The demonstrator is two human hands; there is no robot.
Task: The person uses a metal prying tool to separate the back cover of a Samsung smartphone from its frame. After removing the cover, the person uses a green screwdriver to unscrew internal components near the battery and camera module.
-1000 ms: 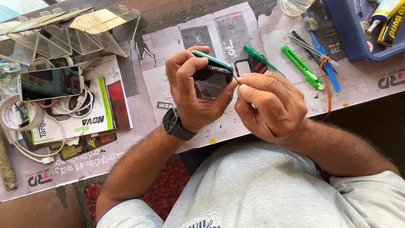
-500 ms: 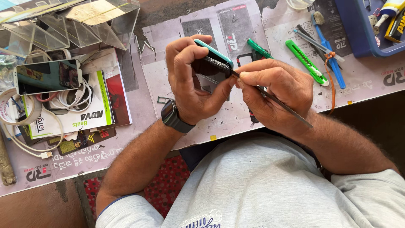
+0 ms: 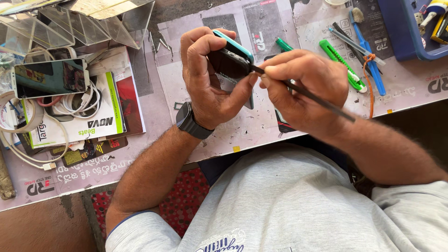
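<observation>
Above worktable (image 3: 410,88), left hand (image 3: 207,79) gripping teal-edged phone (image 3: 231,58); right hand (image 3: 303,88) pinching thin rod (image 3: 317,99)

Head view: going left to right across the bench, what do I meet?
White cables → phone lying on booklet → left hand → held teal-cased phone → right hand → green cutter → blue tray.

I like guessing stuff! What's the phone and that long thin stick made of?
The phone in the left hand looks like glossy black glass in a smooth teal shell, probably plastic. The thin tool in the right hand looks like dark metal, slim, straight and stiff, though painted plastic is possible.
</observation>
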